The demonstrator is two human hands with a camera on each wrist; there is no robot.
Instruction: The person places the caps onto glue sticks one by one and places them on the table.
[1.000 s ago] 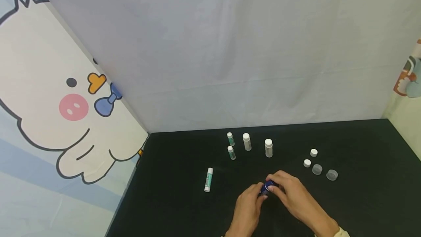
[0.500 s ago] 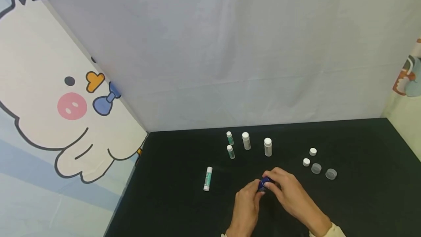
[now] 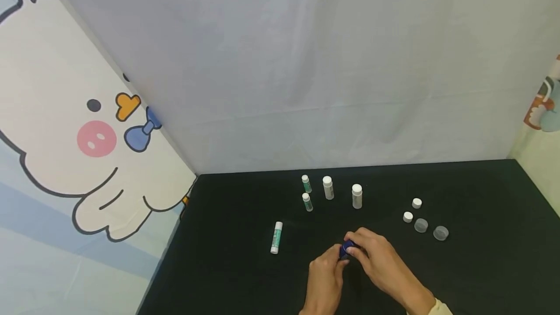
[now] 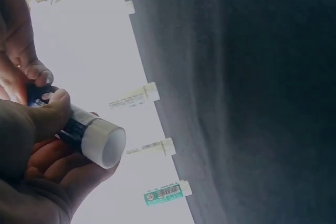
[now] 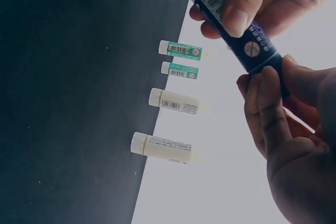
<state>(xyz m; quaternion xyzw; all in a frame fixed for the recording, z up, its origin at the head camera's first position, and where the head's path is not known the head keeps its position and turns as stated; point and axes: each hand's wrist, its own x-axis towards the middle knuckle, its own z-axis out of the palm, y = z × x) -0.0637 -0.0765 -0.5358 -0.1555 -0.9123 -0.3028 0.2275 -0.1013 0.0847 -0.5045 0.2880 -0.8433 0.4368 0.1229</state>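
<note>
Both hands hold a dark blue glue stick [image 3: 346, 249] over the near part of the table. My left hand [image 3: 323, 276] grips its labelled body, thumb laid along the label. Its white end [image 4: 102, 141] sticks out past these fingers in the left wrist view. My right hand [image 3: 377, 260] pinches the opposite, blue end [image 5: 283, 83] between fingertips and thumb. A thin pale line rings the barrel beside those fingertips in the right wrist view. The glue stick is tilted, and fingers hide part of it.
A green-and-white stick [image 3: 276, 238] stands left of the hands. Farther back stand two small green-labelled sticks [image 3: 307, 202] and two white-labelled ones [image 3: 357, 197]. On the right are two small white caps [image 3: 417, 203] and two clear round caps [image 3: 441, 233]. A pale curtain [image 3: 332, 86] hangs behind the table.
Both hands have shifted slightly left with the glue stick, still gripping it at both ends. The things standing on the table have stayed in place.
</note>
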